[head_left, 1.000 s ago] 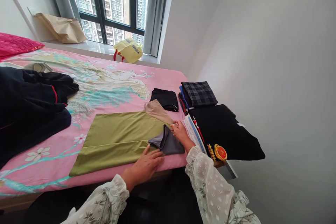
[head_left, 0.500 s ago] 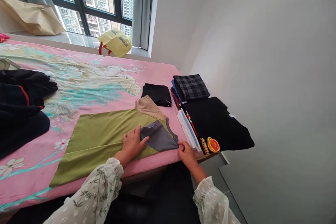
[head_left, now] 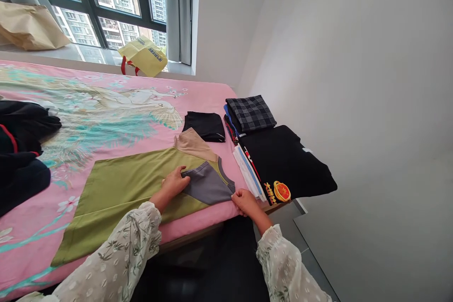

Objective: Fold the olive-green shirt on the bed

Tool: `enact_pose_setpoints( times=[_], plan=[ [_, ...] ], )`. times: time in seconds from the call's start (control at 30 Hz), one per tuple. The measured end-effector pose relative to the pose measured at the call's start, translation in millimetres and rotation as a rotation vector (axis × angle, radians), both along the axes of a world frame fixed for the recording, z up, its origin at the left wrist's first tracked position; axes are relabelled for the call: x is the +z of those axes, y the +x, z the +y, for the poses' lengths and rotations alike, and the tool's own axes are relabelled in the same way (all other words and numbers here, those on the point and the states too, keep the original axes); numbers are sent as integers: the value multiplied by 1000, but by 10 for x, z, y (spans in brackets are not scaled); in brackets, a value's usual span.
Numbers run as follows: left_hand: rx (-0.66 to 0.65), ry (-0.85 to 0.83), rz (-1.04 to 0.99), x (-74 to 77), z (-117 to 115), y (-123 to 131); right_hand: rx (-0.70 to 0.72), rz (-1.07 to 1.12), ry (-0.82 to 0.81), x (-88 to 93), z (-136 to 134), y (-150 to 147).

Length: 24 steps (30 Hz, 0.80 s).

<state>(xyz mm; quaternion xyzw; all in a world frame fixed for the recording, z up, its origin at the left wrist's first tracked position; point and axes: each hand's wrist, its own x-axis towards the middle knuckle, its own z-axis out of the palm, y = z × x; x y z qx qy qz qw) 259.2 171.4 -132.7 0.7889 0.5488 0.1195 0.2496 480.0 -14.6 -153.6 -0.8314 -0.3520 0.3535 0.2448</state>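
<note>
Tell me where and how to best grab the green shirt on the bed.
Probably pinch the green shirt at the near end of its grey collar, coming from the near side of the bed. The shirt lies flat, and that corner sits close to the bed's near edge, where the right hand touches it.

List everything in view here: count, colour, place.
Shirt: one, olive, tan and grey, front centre
Bedspread: one, pink patterned, under shirt
Folded garment: one, black, beyond shirt
Clothes stack: one, mixed colours, right of shirt
Clothes heap: one, mostly black, left
Paper bag: one, brown, windowsill left
Small bag: one, yellow, windowsill right
Window: one, dark-framed, back
Curtains: two, grey, window's sides
Wall: one, whitish, right
Sleeves: two, pale patterned, forearms
Left hand: one, bare, at shirt's grey part
Right hand: one, bare, at shirt's collar
</note>
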Motion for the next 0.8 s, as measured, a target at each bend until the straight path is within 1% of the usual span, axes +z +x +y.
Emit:
enact_pose_setpoints(
  times=[0.1,0.17,0.2,0.23,0.27,0.3,0.33,0.37,0.4,0.43,0.47,0.5,0.53,0.6,0.67,0.73,0.8],
  plan=[
    [8,69,-1,19,20,-36,-10,-118,24,52,-28,-30],
    [26,141,-18,53,-42,-68,-20,-219,64,135,-54,-79],
    [3,182,-35,68,-99,-85,-17,-273,109,186,-61,-118],
    [-69,232,-54,76,-168,-101,-1,-320,184,239,-58,-167],
    [-192,287,-72,75,-245,-116,33,-356,287,290,-40,-226],
    [-350,340,-82,61,-325,-129,90,-377,405,335,-5,-295],
    [-509,390,-79,34,-401,-142,171,-381,520,368,49,-370],
    [-631,433,-62,-5,-467,-155,270,-375,609,386,121,-446],
    [-683,463,-30,-54,-522,-168,381,-376,663,386,209,-520],
    [-656,476,11,-108,-563,-180,492,-385,674,367,306,-585],
    [-587,479,54,-163,-592,-192,585,-403,644,332,408,-639],
    [-509,473,92,-213,-610,-203,651,-427,587,282,508,-679],
    [-443,462,123,-255,-621,-212,681,-456,516,224,599,-705],
    [-355,438,152,-303,-627,-231,658,-513,387,107,736,-722],
    [-281,432,150,-306,-622,-278,604,-551,318,23,799,-712],
    [-191,436,142,-283,-599,-402,569,-567,313,-12,792,-689],
    [-120,434,148,-257,-552,-647,549,-569,342,-12,739,-658]
  ],
)
